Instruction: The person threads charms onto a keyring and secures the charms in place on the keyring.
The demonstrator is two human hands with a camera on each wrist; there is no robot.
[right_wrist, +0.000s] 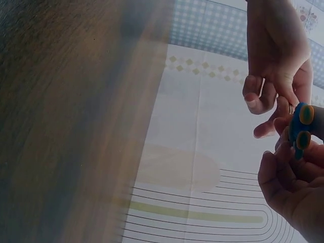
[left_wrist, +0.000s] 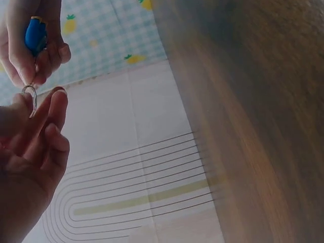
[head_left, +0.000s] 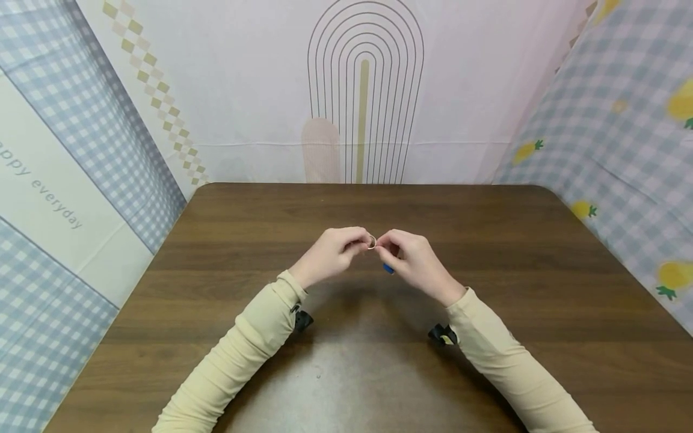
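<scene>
Above the middle of the table, both hands meet at a metal key ring (head_left: pixel 372 242). My left hand (head_left: pixel 332 251) pinches the ring between thumb and fingertips, and its silvery loop (left_wrist: pixel 35 101) shows beside the thumb in the left wrist view. My right hand (head_left: pixel 415 260) pinches the keychain close to the ring, at the charm's end. The blue charm (head_left: pixel 388 268) shows below the right fingers. In the right wrist view the charm (right_wrist: pixel 298 129) has rounded orange-edged parts. The exact link between ring and charm is hidden by fingertips.
A brown wood-grain table (head_left: pixel 260 210) lies beneath the hands. Behind it hangs a white cloth (head_left: pixel 254 90) with arch lines, and checked cloths (head_left: pixel 601 144) hang at both sides. Dark wrist cameras (head_left: pixel 303 322) sit by the sleeves.
</scene>
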